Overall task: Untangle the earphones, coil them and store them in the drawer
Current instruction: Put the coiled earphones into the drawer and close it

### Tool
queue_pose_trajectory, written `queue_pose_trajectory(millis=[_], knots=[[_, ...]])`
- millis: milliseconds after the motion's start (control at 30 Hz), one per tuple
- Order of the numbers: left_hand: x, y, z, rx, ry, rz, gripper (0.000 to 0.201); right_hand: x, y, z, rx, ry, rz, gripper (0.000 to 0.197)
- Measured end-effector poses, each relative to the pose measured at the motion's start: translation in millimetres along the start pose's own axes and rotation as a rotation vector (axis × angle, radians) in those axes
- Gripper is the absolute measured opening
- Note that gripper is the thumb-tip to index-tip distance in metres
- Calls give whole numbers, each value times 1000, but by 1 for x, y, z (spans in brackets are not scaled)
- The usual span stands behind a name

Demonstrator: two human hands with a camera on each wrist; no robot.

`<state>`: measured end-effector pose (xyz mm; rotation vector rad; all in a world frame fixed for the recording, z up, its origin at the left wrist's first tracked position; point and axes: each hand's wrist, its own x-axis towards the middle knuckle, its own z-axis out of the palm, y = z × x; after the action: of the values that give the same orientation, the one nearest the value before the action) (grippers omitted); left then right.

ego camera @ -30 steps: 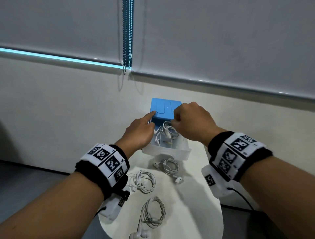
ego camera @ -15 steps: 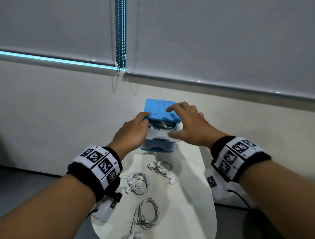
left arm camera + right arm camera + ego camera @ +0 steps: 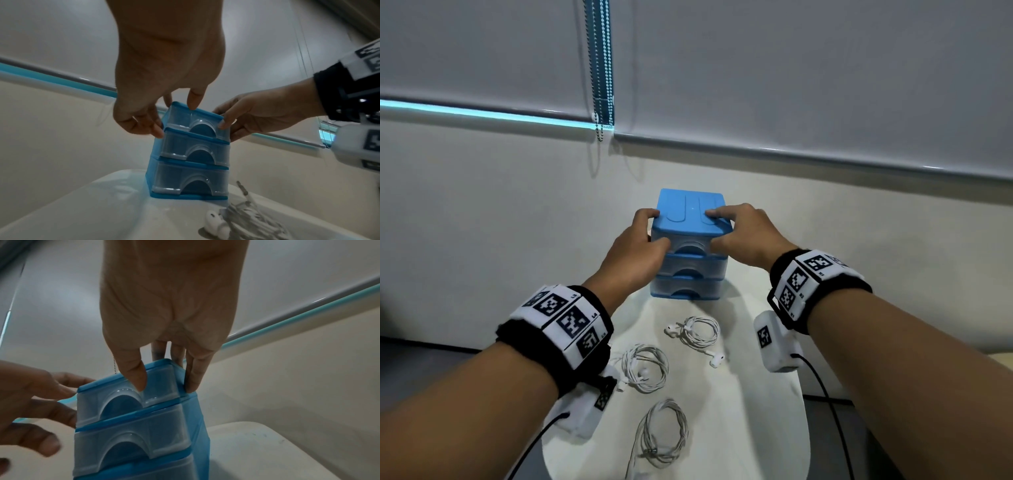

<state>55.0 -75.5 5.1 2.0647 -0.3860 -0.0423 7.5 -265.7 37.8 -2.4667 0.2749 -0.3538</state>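
Nearest on the pale, rounded desk (image 3: 756, 428) lie three sets of white earphones (image 3: 666, 435), each a loose loop of thin rubbery cord with glossy buds; these are not yet stored. Beyond them stands the drawer unit (image 3: 690, 246), a small blue plastic tower with three frosted, see-through drawers, each with an arched finger recess. All three fronts sit flush, so I judge one set has just gone into the top drawer (image 3: 197, 123) and it has been pushed home.

The left hand (image 3: 640, 250) curls round the unit's left top corner, thumb on the drawer front. The right hand (image 3: 743, 236) clasps the right corner, thumb on the front, fingers over the smooth lid and down the side. Neither holds a cord.

Next, I'd say, comes letting go and reaching back for another coil, which looks limp and likely to spring loose unless pinched across its loops.
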Motion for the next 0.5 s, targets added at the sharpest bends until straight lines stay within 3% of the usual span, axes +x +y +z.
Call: queue_pose_trajectory(millis=[100, 300, 500], knots=[[-1, 2, 1, -96, 48, -92, 51, 1, -1, -2, -5, -5, -1, 68], [-14, 11, 21, -538, -58, -354, 48, -1, -7, -1, -16, -19, 19, 69], [-12, 19, 36, -923, 29, -491, 37, -6, -11, 0, -37, -18, 27, 69]])
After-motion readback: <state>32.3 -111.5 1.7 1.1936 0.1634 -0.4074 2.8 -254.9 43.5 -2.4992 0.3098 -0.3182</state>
